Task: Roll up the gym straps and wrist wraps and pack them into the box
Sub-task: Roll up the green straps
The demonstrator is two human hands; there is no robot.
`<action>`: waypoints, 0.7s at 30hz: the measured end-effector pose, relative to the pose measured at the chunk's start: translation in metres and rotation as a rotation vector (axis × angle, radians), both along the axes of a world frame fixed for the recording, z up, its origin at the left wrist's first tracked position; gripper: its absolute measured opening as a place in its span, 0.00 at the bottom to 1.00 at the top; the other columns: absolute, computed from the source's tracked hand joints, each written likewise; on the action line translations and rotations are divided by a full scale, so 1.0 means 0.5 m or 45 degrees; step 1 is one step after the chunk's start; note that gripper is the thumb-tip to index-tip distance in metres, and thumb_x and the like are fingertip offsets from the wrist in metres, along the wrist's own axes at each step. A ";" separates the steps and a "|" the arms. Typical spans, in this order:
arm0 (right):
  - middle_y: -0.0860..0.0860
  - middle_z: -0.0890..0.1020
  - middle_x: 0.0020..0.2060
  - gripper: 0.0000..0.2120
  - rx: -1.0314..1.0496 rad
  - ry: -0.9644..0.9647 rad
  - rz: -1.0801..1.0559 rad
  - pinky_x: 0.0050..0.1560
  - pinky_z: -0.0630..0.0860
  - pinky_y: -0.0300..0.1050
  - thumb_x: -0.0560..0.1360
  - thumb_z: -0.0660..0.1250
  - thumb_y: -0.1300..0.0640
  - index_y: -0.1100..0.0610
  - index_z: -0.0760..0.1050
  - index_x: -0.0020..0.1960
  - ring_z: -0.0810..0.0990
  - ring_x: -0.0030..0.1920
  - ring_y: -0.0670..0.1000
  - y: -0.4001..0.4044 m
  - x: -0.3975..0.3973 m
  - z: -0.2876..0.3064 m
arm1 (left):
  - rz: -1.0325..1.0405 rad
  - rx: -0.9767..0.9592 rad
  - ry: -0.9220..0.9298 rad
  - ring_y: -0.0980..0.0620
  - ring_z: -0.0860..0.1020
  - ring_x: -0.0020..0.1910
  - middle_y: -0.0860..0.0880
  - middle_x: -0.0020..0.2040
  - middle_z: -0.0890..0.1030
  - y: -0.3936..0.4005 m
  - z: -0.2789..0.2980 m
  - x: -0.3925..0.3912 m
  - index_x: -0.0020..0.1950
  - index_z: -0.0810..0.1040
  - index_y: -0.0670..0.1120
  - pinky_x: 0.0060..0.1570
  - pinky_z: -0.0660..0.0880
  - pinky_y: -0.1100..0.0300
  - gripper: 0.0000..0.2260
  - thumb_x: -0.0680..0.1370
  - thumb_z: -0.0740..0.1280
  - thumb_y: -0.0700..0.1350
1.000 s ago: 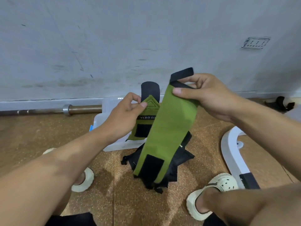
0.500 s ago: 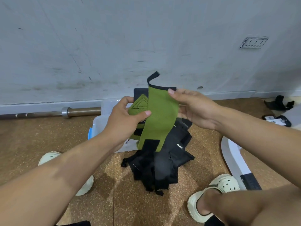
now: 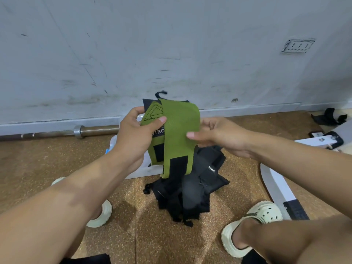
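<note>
Folding the green wrist wrap (image 3: 181,134) over, the left hand (image 3: 137,138) is pinching its logo end while the right hand (image 3: 215,138) fingers are gripping the fold, now lower than a second ago, above the black strap pile (image 3: 192,191); rolling is only starting, beside the box (image 3: 139,172).

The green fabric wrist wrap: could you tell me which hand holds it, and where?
Both. The left hand pinches the green fabric wrist wrap near its folded top, thumb on the triangle-stitched end; the right hand pinches the right edge of its front layer.
</note>
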State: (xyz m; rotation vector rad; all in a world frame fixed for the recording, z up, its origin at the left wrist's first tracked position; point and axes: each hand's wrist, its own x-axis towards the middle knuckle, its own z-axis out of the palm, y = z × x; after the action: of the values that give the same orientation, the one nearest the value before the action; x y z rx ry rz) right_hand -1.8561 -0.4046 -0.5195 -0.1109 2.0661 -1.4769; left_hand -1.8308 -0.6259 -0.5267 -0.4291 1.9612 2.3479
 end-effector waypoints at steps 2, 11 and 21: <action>0.42 0.88 0.50 0.14 0.085 -0.027 0.056 0.69 0.75 0.47 0.76 0.75 0.57 0.52 0.82 0.62 0.85 0.55 0.43 -0.006 0.014 -0.021 | 0.023 0.051 -0.016 0.46 0.86 0.51 0.46 0.51 0.88 -0.003 0.005 -0.004 0.63 0.77 0.45 0.57 0.81 0.47 0.17 0.75 0.75 0.37; 0.56 0.88 0.51 0.09 -0.181 -0.072 -0.343 0.55 0.82 0.54 0.83 0.66 0.56 0.58 0.79 0.60 0.86 0.49 0.54 -0.027 0.003 -0.022 | 0.157 0.010 0.015 0.54 0.86 0.43 0.50 0.46 0.88 -0.013 0.009 -0.002 0.58 0.78 0.47 0.40 0.80 0.63 0.11 0.77 0.74 0.39; 0.58 0.86 0.57 0.19 -0.394 -0.184 -0.290 0.60 0.81 0.54 0.79 0.70 0.65 0.56 0.76 0.69 0.85 0.59 0.57 -0.009 -0.013 -0.004 | -0.059 -0.111 -0.102 0.51 0.87 0.44 0.48 0.47 0.88 -0.020 0.005 0.002 0.56 0.80 0.45 0.39 0.81 0.63 0.10 0.77 0.75 0.42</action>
State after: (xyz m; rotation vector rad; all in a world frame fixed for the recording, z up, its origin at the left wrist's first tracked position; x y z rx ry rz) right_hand -1.8627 -0.4091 -0.5217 0.1113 1.7698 -1.8784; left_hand -1.8297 -0.6357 -0.5241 -0.4693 2.0206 2.1887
